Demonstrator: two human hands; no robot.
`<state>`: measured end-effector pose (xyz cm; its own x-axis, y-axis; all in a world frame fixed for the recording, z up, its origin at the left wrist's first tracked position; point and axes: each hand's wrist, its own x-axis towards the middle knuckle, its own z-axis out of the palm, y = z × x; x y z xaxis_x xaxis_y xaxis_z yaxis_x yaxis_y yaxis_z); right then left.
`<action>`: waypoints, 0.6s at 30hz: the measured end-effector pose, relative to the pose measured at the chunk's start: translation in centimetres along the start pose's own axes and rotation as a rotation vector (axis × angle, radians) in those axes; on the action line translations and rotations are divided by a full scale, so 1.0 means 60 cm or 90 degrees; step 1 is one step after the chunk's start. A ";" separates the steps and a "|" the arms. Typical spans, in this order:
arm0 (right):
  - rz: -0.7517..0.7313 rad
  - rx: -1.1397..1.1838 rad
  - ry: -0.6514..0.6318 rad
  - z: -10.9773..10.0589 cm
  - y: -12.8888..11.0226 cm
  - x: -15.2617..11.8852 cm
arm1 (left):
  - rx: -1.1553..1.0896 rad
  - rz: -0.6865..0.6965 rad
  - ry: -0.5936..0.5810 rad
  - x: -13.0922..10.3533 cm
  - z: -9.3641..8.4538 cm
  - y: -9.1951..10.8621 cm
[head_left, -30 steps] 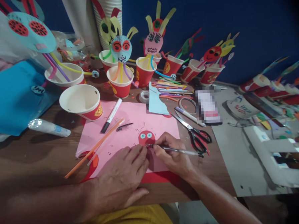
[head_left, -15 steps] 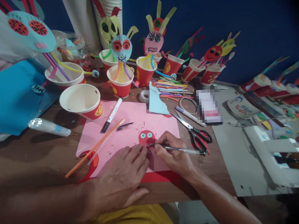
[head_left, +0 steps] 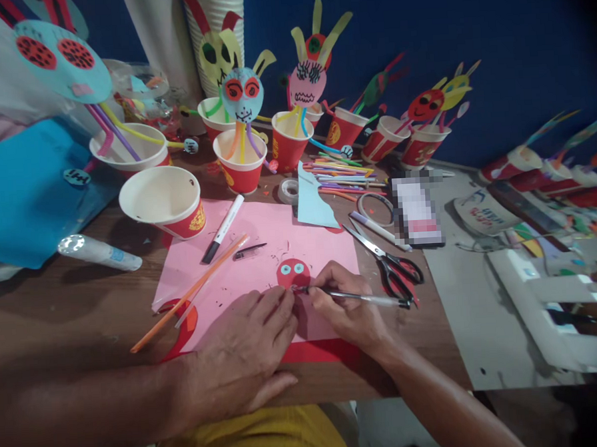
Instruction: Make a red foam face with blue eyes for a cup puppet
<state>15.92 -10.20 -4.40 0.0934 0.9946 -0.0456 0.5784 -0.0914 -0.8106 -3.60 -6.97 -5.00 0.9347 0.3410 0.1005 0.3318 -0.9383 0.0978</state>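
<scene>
A red paper circle with two light blue eyes lies on a pink sheet on the table. My right hand grips a pen, whose tip touches the lower part of the circle. Lying flat, my left hand has its fingertips at the circle's lower left edge, fingers stretched out. Left of the circle, a black-capped marker, an orange straw and a small pen cap rest on the sheet. Black-handled scissors lie to the right.
A white-rimmed paper cup stands behind the sheet at the left. Farther back are cups with paper faces. A straw pile, a tape roll, a light blue paper piece and a phone lie behind and right.
</scene>
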 end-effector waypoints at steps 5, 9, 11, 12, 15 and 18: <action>-0.007 -0.002 -0.001 -0.001 0.001 -0.001 | 0.001 0.007 0.000 0.000 0.001 -0.001; -0.013 -0.004 -0.008 -0.002 0.000 0.000 | 0.004 0.004 0.001 -0.001 0.002 -0.001; -0.016 -0.003 -0.015 -0.003 0.000 0.000 | 0.002 0.003 0.000 -0.001 0.002 -0.001; -0.018 -0.003 -0.017 -0.004 0.000 0.000 | 0.000 0.003 0.000 -0.001 0.002 0.000; -0.027 -0.010 -0.012 -0.004 0.003 0.000 | -0.004 0.004 -0.002 -0.002 0.001 0.000; -0.030 -0.004 -0.005 -0.003 0.005 -0.001 | -0.002 0.005 -0.003 -0.002 0.001 0.000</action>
<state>16.21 -10.32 -4.55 0.0595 0.9982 -0.0112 0.5866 -0.0440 -0.8087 -3.70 -6.99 -5.08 0.9379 0.3332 0.0968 0.3239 -0.9407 0.1008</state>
